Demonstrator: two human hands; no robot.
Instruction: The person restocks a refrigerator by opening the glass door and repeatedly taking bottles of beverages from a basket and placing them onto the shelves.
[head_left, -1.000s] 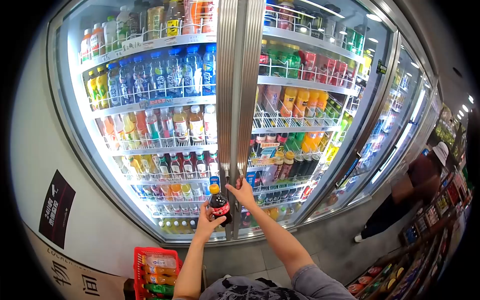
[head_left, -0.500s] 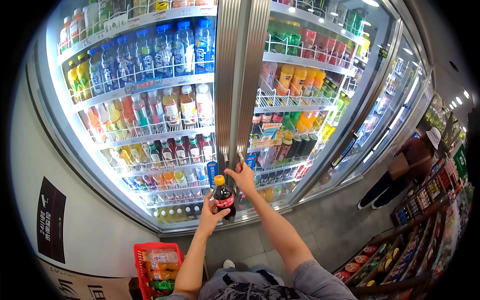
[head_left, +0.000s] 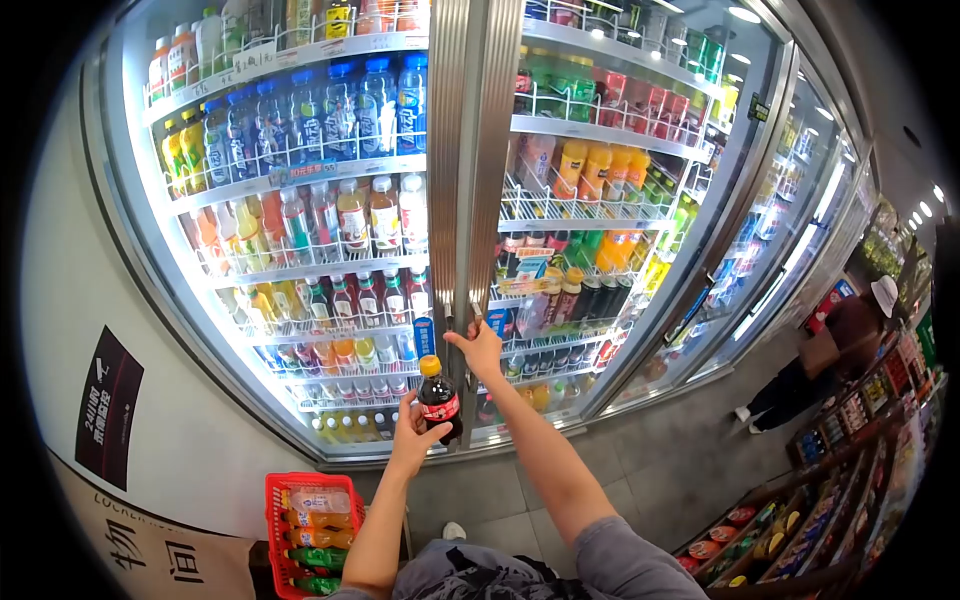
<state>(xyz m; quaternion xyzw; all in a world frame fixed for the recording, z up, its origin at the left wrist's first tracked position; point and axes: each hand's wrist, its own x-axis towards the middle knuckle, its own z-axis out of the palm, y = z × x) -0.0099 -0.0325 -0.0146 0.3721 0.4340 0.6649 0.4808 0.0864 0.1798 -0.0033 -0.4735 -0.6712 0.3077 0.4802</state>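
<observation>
Holding yellow-capped, cylindrical plastic bottle (head_left: 440, 405)

Bottle (head_left: 440, 408) before fridge (head_left: 451, 150); basket (head_left: 273, 520) left, seemingly on floor (head_left: 650, 450).

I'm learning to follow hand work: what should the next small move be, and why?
Probably a gentle pull by the right hand on the slim silver metal handle: that hand is at it, and the tall metal-framed glass fridge door looks shut. The left hand holds the dark bottle with a yellow cap and red label, so the right seems better placed.
</observation>
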